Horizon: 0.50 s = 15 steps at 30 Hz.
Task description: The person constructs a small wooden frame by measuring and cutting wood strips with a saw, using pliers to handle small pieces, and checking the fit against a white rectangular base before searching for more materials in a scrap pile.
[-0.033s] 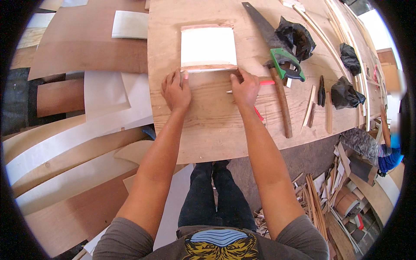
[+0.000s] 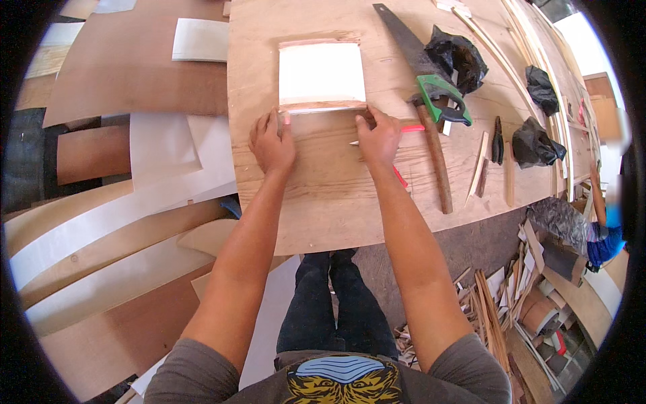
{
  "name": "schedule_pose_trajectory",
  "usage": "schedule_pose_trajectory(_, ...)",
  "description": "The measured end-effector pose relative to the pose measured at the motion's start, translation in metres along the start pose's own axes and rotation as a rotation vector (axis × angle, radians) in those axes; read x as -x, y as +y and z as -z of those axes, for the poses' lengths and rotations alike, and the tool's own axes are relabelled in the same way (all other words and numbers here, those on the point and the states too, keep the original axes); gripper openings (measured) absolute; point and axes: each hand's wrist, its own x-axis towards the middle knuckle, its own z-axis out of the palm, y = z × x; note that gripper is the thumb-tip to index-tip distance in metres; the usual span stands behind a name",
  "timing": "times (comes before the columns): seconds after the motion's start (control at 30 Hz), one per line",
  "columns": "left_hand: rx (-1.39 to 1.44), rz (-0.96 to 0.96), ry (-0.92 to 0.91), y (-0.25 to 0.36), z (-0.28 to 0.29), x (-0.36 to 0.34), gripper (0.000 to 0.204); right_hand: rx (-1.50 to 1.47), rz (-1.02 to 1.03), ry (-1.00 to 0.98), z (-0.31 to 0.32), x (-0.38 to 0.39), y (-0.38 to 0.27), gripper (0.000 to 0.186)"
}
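A square white panel [image 2: 321,73] with thin brown wooden strips along its far and near edges lies flat on the plywood table. My left hand [image 2: 272,141] grips its near left corner, thumb and fingers curled at the edge. At the near right corner, my right hand [image 2: 379,138] holds the same edge between thumb and fingers. The undersides of my fingertips are hidden. Close beside my right hand is a red-handled tool [image 2: 412,128], partly covered by that hand, with a pointed tip showing to its left.
A handsaw with a green handle [image 2: 431,87] and a hammer with a wooden handle [image 2: 437,158] lie to the right. Beyond them are black plastic bags [image 2: 537,145] and wood strips [image 2: 479,165]. Boards [image 2: 134,67] fill the left; scrap wood [image 2: 494,316] and another person [image 2: 605,246] are at right.
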Motion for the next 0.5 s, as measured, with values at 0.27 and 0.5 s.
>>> schedule_pose_trajectory(0.27,0.222,-0.094,0.081,-0.029,-0.004,-0.008,0.049,-0.197,0.205,0.128,0.050,0.018,-0.011,0.017)
schedule_pose_trajectory(0.5,0.118,-0.366,-0.252,0.031,0.027,0.110,0.046,-0.090,0.002,0.210,0.161,0.103,0.043,0.008)
